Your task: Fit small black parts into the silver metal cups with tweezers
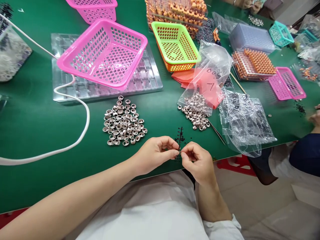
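Near the table's front edge my left hand (160,152) pinches a thin black branched strip (180,135), which stands up between the two hands. Fingertips of my right hand (196,160) are closed at the strip's lower part, close to the left fingertips; whatever small piece they hold is too small to make out. Small black bits lie on the green table around the strip. To the left of my hands is a spread of silver ring-shaped parts (125,125). Behind them, more silver parts (196,115) spill from a clear bag (215,61), with tweezers (217,133) beside them.
A pink basket (103,53) rests on a clear tray (152,78) at the back left, near a white cable (83,133). Behind are a green basket (176,43) and trays of orange parts (258,63). Plastic bags (245,120) lie right. Another person's hand (315,116) shows at the right edge.
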`<state>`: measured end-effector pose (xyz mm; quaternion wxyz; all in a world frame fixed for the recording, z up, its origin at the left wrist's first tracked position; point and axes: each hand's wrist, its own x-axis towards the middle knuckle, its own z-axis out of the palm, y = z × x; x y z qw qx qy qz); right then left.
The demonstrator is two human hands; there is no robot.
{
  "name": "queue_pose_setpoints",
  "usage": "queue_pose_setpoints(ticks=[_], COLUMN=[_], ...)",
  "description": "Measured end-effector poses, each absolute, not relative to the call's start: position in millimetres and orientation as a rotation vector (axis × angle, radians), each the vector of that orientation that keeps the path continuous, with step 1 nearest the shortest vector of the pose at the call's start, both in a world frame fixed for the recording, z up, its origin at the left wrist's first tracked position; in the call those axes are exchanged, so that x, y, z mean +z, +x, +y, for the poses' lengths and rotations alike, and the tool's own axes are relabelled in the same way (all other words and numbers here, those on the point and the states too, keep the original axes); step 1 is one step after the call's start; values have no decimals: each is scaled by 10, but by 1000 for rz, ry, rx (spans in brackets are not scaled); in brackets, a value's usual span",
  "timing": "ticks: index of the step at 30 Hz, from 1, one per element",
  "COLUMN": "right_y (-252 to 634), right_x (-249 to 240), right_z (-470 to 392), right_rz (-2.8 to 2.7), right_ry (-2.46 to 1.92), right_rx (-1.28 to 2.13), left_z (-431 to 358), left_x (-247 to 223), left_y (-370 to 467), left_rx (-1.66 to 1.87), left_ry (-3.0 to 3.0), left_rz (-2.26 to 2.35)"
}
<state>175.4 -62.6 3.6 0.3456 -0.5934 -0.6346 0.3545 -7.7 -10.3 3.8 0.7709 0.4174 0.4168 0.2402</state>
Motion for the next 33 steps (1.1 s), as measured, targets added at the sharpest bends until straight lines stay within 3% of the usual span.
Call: queue_pose_setpoints(ticks=[10,24,33], right_y=[1621,1719,1945], right_x=[-90,-119,-168], right_z=[-630,-566,-660], right_rz=[-2055,-1841,-2158], right_ry=[-1481,-1721,-1580], right_rx=[116,215,333], left_z=[-144,-152,-114], left_x=[-58,-47,-69], left_y=[-60,-66,-63], left_rx=[593,595,632], left_ry=[1079,1186,1114], left_rz=[1072,1093,1076])
